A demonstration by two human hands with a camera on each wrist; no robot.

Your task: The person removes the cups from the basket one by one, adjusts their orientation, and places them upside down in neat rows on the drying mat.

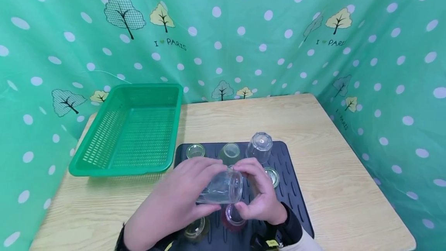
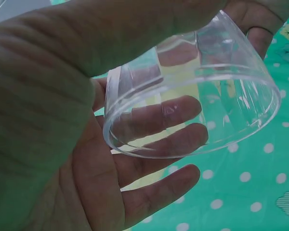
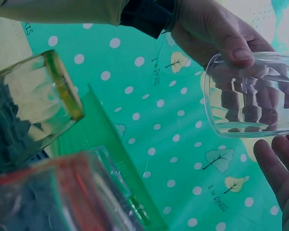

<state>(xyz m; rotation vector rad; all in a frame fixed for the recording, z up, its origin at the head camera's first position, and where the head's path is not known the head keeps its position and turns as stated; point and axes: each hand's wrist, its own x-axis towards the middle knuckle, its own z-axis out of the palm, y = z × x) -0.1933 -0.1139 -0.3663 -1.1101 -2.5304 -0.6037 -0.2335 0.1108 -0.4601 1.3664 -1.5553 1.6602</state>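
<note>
A clear faceted drinking glass (image 1: 219,189) lies sideways in the air between both hands, over a dark drying mat (image 1: 289,189). My left hand (image 1: 184,193) grips its side, thumb below and fingers over the top in the head view. In the left wrist view the wide open rim of the glass (image 2: 192,115) faces the camera, with left fingers (image 2: 168,144) behind it. At the narrower base end, my right hand (image 1: 259,195) holds the edge between its thumb and fingers. The right wrist view shows the glass (image 3: 253,96) as see-through, with nothing inside.
Several upturned glasses stand on the mat, among them a tall clear one (image 1: 259,148), a greenish one (image 1: 230,154), a pink one (image 1: 233,220) and a yellowish one (image 1: 196,229). A green plastic basket (image 1: 175,127) is at the back left. Polka-dot cloth (image 1: 223,30) hangs around the table.
</note>
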